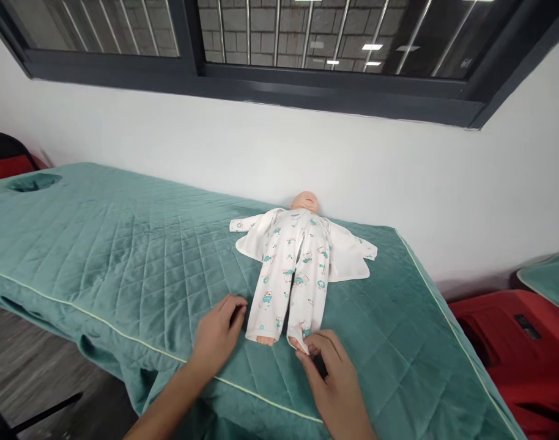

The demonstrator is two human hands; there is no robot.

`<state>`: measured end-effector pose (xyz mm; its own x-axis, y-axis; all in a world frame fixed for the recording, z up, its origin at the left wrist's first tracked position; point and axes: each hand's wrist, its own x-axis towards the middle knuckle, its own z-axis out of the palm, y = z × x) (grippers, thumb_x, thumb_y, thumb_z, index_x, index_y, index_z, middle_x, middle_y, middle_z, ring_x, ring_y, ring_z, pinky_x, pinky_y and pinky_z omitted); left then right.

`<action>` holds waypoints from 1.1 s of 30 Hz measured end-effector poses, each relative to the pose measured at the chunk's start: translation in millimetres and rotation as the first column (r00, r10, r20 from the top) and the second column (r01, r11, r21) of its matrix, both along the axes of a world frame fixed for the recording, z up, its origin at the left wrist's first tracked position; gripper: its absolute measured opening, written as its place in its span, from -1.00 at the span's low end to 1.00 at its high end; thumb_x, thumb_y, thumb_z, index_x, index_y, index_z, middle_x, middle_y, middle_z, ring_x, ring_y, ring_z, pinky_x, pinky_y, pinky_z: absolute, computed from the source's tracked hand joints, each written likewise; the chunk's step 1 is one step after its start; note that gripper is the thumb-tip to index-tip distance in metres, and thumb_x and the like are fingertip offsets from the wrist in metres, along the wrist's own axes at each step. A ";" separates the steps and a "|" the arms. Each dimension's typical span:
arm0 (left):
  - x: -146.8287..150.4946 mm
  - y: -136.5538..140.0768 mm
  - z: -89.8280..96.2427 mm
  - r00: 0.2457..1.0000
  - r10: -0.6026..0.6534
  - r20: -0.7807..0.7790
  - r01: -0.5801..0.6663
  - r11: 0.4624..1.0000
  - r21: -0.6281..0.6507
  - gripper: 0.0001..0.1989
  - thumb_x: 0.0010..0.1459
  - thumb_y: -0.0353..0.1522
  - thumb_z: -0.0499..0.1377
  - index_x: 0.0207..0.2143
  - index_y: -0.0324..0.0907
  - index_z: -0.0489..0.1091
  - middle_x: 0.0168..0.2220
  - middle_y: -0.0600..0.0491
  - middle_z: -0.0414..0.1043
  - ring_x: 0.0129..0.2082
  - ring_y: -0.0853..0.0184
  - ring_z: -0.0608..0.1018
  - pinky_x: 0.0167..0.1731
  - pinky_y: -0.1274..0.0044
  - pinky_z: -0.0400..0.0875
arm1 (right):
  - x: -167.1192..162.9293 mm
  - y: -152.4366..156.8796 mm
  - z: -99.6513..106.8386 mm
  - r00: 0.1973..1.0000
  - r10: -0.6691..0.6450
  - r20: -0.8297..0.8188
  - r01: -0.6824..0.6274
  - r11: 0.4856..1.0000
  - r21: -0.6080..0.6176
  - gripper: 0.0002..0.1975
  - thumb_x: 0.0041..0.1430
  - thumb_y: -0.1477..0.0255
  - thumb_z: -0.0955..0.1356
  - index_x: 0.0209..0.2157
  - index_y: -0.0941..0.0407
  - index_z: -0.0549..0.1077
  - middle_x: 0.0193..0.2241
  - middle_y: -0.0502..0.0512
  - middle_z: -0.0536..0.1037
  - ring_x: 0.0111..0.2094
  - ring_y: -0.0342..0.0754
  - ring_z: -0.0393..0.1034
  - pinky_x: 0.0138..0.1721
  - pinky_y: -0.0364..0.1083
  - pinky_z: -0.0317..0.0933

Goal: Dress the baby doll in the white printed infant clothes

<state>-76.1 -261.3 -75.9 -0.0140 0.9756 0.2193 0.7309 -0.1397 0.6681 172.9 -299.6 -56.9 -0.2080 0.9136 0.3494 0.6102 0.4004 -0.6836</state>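
A baby doll lies on its back, head toward the wall, its toes showing below the trouser hems. White printed trousers cover its legs and much of its front. A white top is spread out on both sides beneath it, sleeves outstretched. My right hand pinches the hem of the trouser leg on the right, at the doll's foot. Just left of the other trouser leg, my left hand rests with loosely curled fingers, slightly apart from the cloth and holding nothing.
The doll lies on a green quilted bed cover with a face hole at the far left. A white wall and a dark-framed window stand behind. Red plastic chairs are at the right, beside the bed's edge.
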 end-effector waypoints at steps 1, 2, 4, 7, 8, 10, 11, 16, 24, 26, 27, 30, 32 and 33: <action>-0.2 5.6 1.3 1.000 0.006 -0.020 -0.006 1.000 -0.011 -0.79 0.36 -0.30 -0.03 -0.18 -0.09 0.40 -0.24 0.06 0.50 -0.26 0.29 0.54 -0.25 0.45 0.37 | -0.6 0.1 2.3 1.000 0.018 0.003 -0.018 1.000 0.025 -0.92 0.36 0.47 0.28 -0.22 0.04 0.41 -0.26 0.06 0.45 -0.24 -0.08 0.41 -0.23 -0.11 0.35; -0.2 11.4 2.4 0.999 0.007 -0.045 -0.007 1.000 -0.009 -0.79 0.35 -0.31 -0.02 -0.18 -0.08 0.40 -0.24 0.07 0.51 -0.26 0.29 0.54 -0.26 0.46 0.36 | -1.1 -0.2 5.0 0.999 0.035 0.012 -0.035 0.998 0.061 -0.91 0.36 0.49 0.28 -0.23 0.04 0.41 -0.26 0.06 0.46 -0.23 -0.07 0.42 -0.21 -0.11 0.34; 0.9 23.8 4.0 0.994 0.000 -0.111 0.003 1.000 0.027 -0.80 0.35 -0.35 -0.01 -0.20 -0.08 0.41 -0.22 0.07 0.52 -0.22 0.29 0.54 -0.26 0.47 0.35 | -1.6 -1.9 10.8 0.997 0.060 0.037 -0.065 0.989 0.134 -0.89 0.36 0.53 0.27 -0.23 0.05 0.40 -0.25 0.07 0.46 -0.22 -0.07 0.42 -0.21 -0.10 0.33; 4.4 43.9 5.4 0.969 -0.031 -0.246 0.063 0.990 0.126 -0.80 0.34 -0.39 0.00 -0.21 -0.10 0.44 -0.23 0.04 0.53 -0.20 0.25 0.52 -0.24 0.45 0.37 | 0.4 -6.6 17.5 0.992 0.084 0.091 -0.100 0.976 0.194 -0.86 0.35 0.56 0.25 -0.22 0.05 0.39 -0.27 0.07 0.47 -0.26 -0.07 0.40 -0.26 -0.10 0.31; 5.6 50.7 5.6 0.957 -0.040 -0.286 0.090 0.982 0.165 -0.79 0.34 -0.40 0.01 -0.20 -0.11 0.45 -0.21 0.02 0.53 -0.18 0.24 0.51 -0.21 0.43 0.38 | 2.3 -8.4 18.7 0.988 0.100 0.116 -0.122 0.972 0.199 -0.85 0.35 0.57 0.24 -0.22 0.05 0.39 -0.29 0.07 0.47 -0.28 -0.07 0.40 -0.28 -0.10 0.30; 7.5 63.4 5.4 0.939 -0.057 -0.340 0.142 0.962 0.233 -0.80 0.32 -0.41 0.04 -0.14 -0.13 0.47 -0.12 -0.02 0.53 -0.10 0.20 0.50 -0.12 0.38 0.41 | 8.9 -10.9 19.4 0.975 0.150 0.161 -0.180 0.964 0.194 -0.83 0.35 0.57 0.24 -0.23 0.04 0.40 -0.30 0.06 0.48 -0.31 -0.07 0.39 -0.30 -0.09 0.30; 8.0 69.2 5.0 0.934 -0.063 -0.353 0.160 0.954 0.254 -0.79 0.31 -0.41 0.07 -0.09 -0.12 0.46 -0.05 -0.03 0.52 -0.03 0.17 0.49 -0.08 0.35 0.41 | 13.8 -11.0 19.1 0.972 0.170 0.163 -0.201 0.960 0.195 -0.84 0.35 0.56 0.25 -0.22 0.04 0.40 -0.30 0.05 0.48 -0.31 -0.06 0.39 -0.29 -0.09 0.31; 7.3 90.6 -0.2 0.917 -0.107 -0.384 0.221 0.938 0.267 -0.65 0.31 -0.36 0.09 0.13 -0.11 0.39 0.17 -0.05 0.42 0.28 0.12 0.32 0.21 0.21 0.29 | 49.7 16.2 14.8 0.999 -0.003 -0.040 0.012 0.979 0.203 -0.92 0.34 0.47 0.29 -0.15 0.03 0.36 -0.23 0.09 0.50 -0.20 -0.04 0.45 -0.18 -0.08 0.37; 6.3 116.6 2.9 0.799 -0.372 -0.472 0.525 0.814 0.247 -0.61 0.34 -0.33 0.04 0.18 -0.14 0.38 0.11 -0.08 0.48 0.20 0.19 0.43 0.29 0.28 0.26 | 65.7 121.9 14.5 0.891 -0.002 0.454 -0.078 0.985 0.156 -0.67 0.26 0.61 0.24 0.02 0.10 0.41 0.04 0.21 0.47 0.08 0.13 0.31 0.12 0.12 0.26; 7.4 123.5 4.8 0.760 -0.408 -0.506 0.579 0.778 0.242 -0.61 0.31 -0.32 0.07 0.16 -0.13 0.40 0.09 -0.08 0.49 0.19 0.18 0.44 0.28 0.29 0.29 | 62.0 133.4 14.0 0.835 0.033 0.550 -0.128 0.983 0.135 -0.66 0.25 0.63 0.23 0.01 0.13 0.45 -0.02 0.21 0.50 0.02 0.12 0.33 0.07 0.09 0.28; 8.0 127.4 5.6 0.739 -0.422 -0.526 0.604 0.760 0.239 -0.61 0.30 -0.31 0.09 0.15 -0.12 0.41 0.09 -0.08 0.49 0.18 0.17 0.45 0.28 0.28 0.29 | 60.7 136.8 13.2 0.814 0.032 0.580 -0.134 0.982 0.133 -0.67 0.26 0.63 0.23 -0.01 0.13 0.46 -0.06 0.20 0.51 -0.03 0.11 0.34 0.03 0.07 0.29; 10.2 140.3 7.1 0.674 -0.453 -0.584 0.673 0.702 0.231 -0.63 0.25 -0.28 0.13 0.09 -0.10 0.45 0.07 -0.09 0.49 0.15 0.14 0.46 0.29 0.22 0.26 | 59.7 142.4 9.2 0.791 -0.005 0.612 -0.115 0.981 0.157 -0.72 0.28 0.62 0.25 -0.08 0.14 0.50 -0.14 0.19 0.52 -0.12 0.10 0.33 -0.06 0.03 0.28; 11.6 149.3 7.4 0.642 -0.467 -0.608 0.706 0.670 0.231 -0.66 0.24 -0.29 0.13 0.04 -0.11 0.48 0.03 -0.10 0.51 0.13 0.13 0.47 0.25 0.22 0.29 | 60.4 144.9 7.2 0.786 -0.027 0.618 -0.104 0.979 0.176 -0.76 0.27 0.62 0.26 -0.13 0.14 0.51 -0.18 0.18 0.53 -0.15 0.09 0.33 -0.09 0.01 0.25; 12.2 153.4 7.4 0.631 -0.470 -0.617 0.717 0.657 0.232 -0.67 0.23 -0.29 0.13 0.01 -0.12 0.50 0.00 -0.11 0.52 0.11 0.13 0.48 0.21 0.24 0.33 | 60.9 145.8 6.8 0.783 -0.039 0.621 -0.097 0.978 0.184 -0.77 0.26 0.62 0.27 -0.15 0.14 0.51 -0.20 0.18 0.53 -0.17 0.08 0.33 -0.11 0.01 0.24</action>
